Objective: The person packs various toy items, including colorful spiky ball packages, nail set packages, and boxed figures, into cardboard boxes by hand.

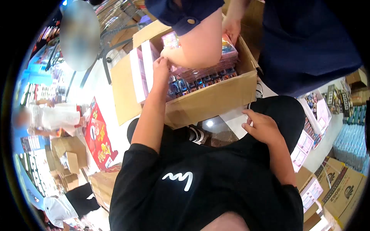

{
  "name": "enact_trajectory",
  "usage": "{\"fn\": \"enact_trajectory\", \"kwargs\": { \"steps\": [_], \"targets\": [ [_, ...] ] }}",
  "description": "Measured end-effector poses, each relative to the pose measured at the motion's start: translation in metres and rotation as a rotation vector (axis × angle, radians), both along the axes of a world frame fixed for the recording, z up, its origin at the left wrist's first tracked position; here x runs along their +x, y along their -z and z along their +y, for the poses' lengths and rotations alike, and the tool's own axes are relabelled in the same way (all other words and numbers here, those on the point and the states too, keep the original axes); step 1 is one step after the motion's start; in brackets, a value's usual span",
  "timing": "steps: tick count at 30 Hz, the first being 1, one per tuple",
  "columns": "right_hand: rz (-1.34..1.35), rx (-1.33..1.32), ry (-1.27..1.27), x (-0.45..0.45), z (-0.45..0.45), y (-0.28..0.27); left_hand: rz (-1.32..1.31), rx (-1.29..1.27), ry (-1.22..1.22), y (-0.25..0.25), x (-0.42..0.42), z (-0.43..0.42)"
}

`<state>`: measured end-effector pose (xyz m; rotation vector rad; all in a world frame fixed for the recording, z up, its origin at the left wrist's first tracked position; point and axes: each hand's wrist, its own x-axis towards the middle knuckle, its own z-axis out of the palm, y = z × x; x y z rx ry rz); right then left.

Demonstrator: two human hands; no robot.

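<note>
My left hand (161, 67) reaches over the near left side of an open cardboard box (216, 98). Its fingers are bent together beside pink packages, and what they hold is hidden. Inside the box lie stacked pink packages (185, 72) above rows of small dark, shiny packs (198, 82). Two upright white-edged pieces (140, 73) stand at the box's left side. My right hand (260, 125) hangs over my right knee, fingers loosely apart, holding nothing. A co-worker's bare forearm (202, 46) crosses the box, and their other hand (232, 29) touches the packages at the back right.
A red printed sheet (98, 136) lies on the floor at left, near open cartons (71, 152). At right are a tray of small items (317, 107), stacked light-blue packs (348, 142) and a brown carton (345, 192). Other people are at the left.
</note>
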<state>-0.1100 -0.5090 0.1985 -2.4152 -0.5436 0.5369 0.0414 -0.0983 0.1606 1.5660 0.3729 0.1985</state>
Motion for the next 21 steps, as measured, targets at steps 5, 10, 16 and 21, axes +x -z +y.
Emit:
{"fn": "enact_trajectory", "kwargs": {
  "steps": [5, 10, 16, 21],
  "targets": [
    [-0.023, 0.010, 0.012, -0.001, 0.001, 0.002, 0.166, 0.245, -0.148, 0.001, -0.011, -0.030],
    [0.015, 0.076, 0.105, 0.001, 0.008, -0.015, 0.224, 0.284, 0.174, 0.092, -0.009, 0.005],
    [-0.758, 0.311, 0.413, -0.002, -0.054, -0.035, 0.436, 0.202, 0.294, 0.059, -0.026, 0.004],
    [-0.680, 0.385, 1.232, -0.034, -0.198, 0.043, 0.379, 0.077, 0.455, 0.057, -0.033, 0.007]
  ]
}}
